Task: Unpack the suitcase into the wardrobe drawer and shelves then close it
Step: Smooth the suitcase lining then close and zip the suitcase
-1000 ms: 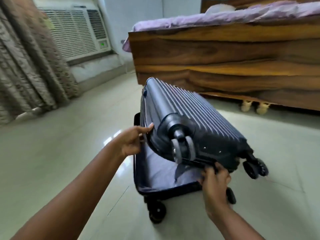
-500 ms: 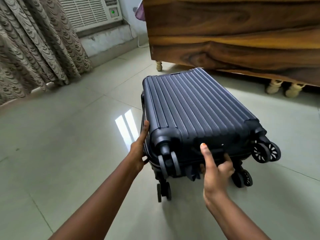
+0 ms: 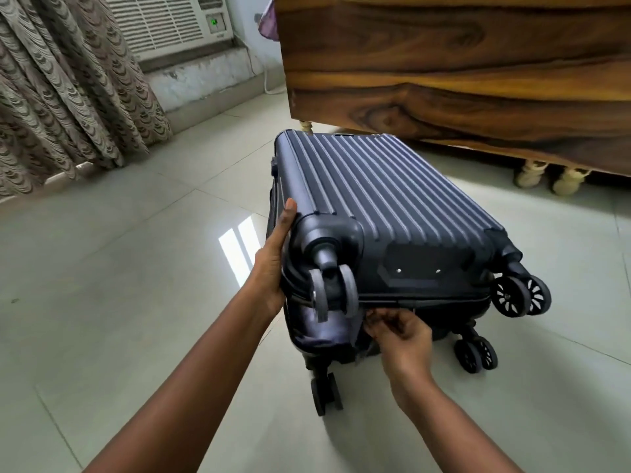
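A dark blue ribbed hard-shell suitcase (image 3: 382, 203) lies flat on the tiled floor with its lid down, wheels toward me. A fold of its grey-blue lining (image 3: 324, 331) sticks out of the seam at the near left corner. My left hand (image 3: 275, 264) presses flat against the left side of the lid by the wheel housing. My right hand (image 3: 401, 334) pinches at the seam on the wheel end, fingers closed on the zipper or lining there; which one is hidden by the fingers. No wardrobe is in view.
A wooden bed frame (image 3: 461, 73) on pale turned legs (image 3: 546, 175) stands just behind the suitcase. Patterned curtains (image 3: 61, 97) hang at the left, with a window air conditioner (image 3: 164, 25) beside them. Pale glossy floor tiles (image 3: 119, 285) spread to the left and front.
The lid has come down from half raised to lying on the base. My right hand has dropped from the lid's edge to the seam below it; my left hand stays on the left side.
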